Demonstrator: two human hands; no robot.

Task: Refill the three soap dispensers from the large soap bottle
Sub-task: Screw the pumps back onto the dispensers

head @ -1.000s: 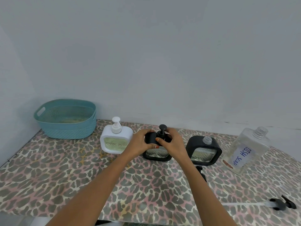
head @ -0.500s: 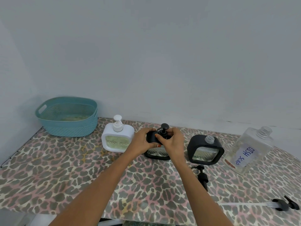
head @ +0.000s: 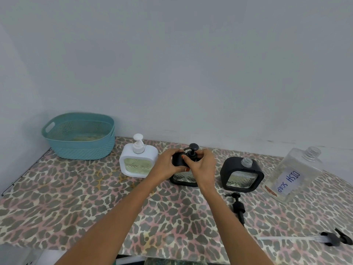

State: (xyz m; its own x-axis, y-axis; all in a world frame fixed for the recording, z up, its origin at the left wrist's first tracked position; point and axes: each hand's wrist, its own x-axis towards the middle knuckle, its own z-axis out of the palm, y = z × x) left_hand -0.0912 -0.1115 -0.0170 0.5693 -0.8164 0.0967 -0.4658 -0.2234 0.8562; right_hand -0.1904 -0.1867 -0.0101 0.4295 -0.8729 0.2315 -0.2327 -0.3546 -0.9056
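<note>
Three squarish dispensers stand in a row: a white one [head: 138, 163] with its pump on, a black one [head: 184, 174] mid-row with pump seated, another black one [head: 241, 174] uncapped. The clear soap bottle [head: 295, 174] stands open, rightmost.

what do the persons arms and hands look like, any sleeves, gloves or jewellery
Both forearms are bare, with no sleeves in view. The left hand and right hand wear no gloves, and no rings, watch or bracelets show. The fingernails that show on both hands carry orange-red polish.
</note>
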